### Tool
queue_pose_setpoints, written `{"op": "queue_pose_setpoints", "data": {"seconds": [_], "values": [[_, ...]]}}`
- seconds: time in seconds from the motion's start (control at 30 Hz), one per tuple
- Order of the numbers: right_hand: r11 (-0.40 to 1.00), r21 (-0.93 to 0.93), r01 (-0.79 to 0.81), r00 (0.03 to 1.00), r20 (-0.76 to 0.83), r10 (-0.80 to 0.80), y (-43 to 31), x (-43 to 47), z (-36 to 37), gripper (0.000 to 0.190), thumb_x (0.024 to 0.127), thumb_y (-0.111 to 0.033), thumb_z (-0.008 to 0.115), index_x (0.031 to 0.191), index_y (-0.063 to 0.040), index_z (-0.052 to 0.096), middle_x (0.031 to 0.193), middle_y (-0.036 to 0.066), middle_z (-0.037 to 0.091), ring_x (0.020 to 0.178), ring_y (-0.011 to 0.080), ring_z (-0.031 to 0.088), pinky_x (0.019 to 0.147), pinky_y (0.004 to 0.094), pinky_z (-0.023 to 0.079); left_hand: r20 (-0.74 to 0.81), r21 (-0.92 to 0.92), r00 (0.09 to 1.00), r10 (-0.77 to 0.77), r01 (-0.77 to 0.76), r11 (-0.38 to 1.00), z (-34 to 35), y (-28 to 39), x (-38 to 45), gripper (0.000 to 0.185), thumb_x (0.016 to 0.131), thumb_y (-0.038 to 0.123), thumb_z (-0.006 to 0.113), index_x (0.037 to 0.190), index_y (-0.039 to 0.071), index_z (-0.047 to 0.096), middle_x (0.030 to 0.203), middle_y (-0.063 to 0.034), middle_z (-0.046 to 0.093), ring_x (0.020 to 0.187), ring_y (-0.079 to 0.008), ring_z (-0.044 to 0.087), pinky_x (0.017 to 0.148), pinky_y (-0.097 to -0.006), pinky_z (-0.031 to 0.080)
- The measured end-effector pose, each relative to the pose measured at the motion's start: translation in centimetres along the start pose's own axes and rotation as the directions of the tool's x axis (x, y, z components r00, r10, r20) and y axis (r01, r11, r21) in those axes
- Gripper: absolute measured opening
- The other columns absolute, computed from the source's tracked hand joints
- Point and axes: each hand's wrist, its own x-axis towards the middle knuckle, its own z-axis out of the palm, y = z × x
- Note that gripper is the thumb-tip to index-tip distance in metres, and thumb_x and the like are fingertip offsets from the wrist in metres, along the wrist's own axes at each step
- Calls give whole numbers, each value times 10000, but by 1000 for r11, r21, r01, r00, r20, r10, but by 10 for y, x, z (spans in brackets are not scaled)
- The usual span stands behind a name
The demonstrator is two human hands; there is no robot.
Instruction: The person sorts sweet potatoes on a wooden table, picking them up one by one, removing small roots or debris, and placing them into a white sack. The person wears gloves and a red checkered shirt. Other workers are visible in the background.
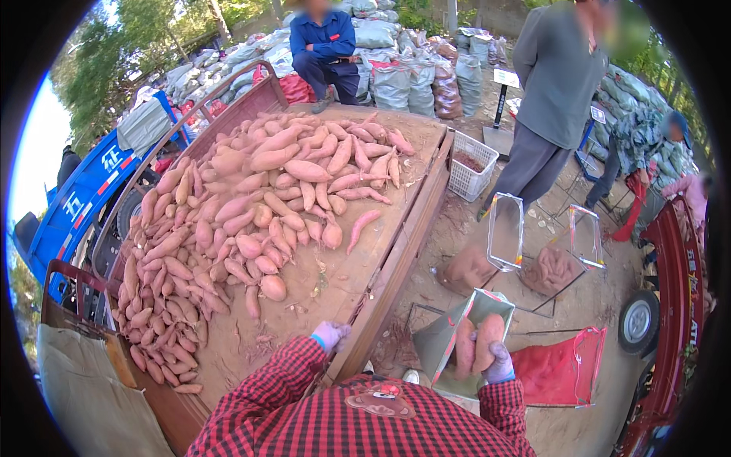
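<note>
My right hand (pixel 500 363), in a pale purple glove, grips a large sweet potato (pixel 489 337) over the mouth of a grey-green woven sack (pixel 437 343). Another sweet potato (pixel 465 348) lies beside it at the opening; whether my hand touches that one is hidden. The sack's mouth is spread by a rectangular frame. My left hand (pixel 333 336), gloved too, is closed with nothing visible in it, near the edge of the truck bed (pixel 325 285). Beyond that hand, a big heap of sweet potatoes (pixel 240 205) covers much of the bed.
A red sack (pixel 557 368) lies right of the green one. Two framed sacks (pixel 468 268) (pixel 549 269) hold sweet potatoes. A white plastic crate (pixel 471 168) and platform scale (pixel 499 137) stand behind. One person (pixel 559 85) stands nearby; another (pixel 322 45) sits at the bed's far end.
</note>
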Motion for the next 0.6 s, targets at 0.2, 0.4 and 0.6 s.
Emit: {"op": "queue_pose_setpoints", "data": {"seconds": [0.2,0.4,0.6], "values": [[939,157,-305,877,-340,341,64,5,-153,662,792,-442,674,1271,-22,493,1197,123,575,1139,303,527,1007,453,409,-467,102,838,-284,369,924,-97,-158,-48,160,869,157,623,878,16,698,705,-110,663,516,-210,616,448,-355,484],[853,-207,-478,682,-700,213,154,64,-206,601,849,-408,634,1324,-71,484,1296,119,551,1205,299,496,1014,475,396,-927,49,263,-268,793,607,-177,-166,-108,782,705,416,772,1249,-82,515,1265,-278,549,1186,-354,549,1007,-401,442],[757,-252,-603,663,-686,299,170,88,-173,542,859,-344,637,1304,-69,497,1244,110,578,1131,294,535,958,443,433,-890,71,446,-92,336,939,-261,-175,-96,521,779,365,701,1163,21,630,1074,-231,662,1047,-339,632,909,-421,486]]}}
